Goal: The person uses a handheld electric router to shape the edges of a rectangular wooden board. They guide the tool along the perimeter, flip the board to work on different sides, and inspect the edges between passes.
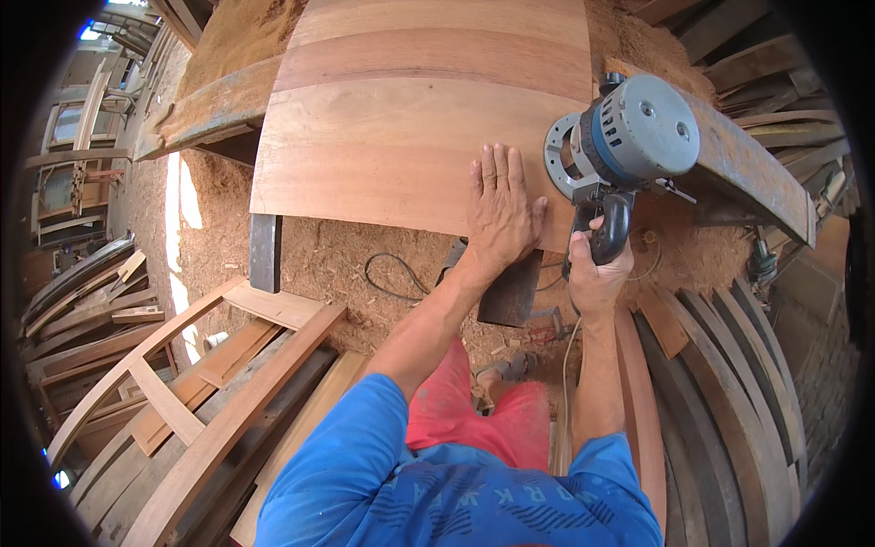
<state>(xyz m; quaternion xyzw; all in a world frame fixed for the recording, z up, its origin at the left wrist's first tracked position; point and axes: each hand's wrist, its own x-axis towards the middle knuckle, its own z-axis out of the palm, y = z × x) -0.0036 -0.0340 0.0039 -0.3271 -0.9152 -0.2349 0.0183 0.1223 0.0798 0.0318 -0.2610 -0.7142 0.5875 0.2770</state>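
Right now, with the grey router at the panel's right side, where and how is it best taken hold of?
Probably by its curved black handle, coming from the person's own side. It juts from the router toward the body, slim enough for the right hand holding it; the broad, round motor housing looks harder to close around.

A bright blue shirt, its sleeves leaving the forearms bare, carries darker slanted stripes and pale lettering. The pinkish-red legwear looks dusty; dark footwear shows past it.
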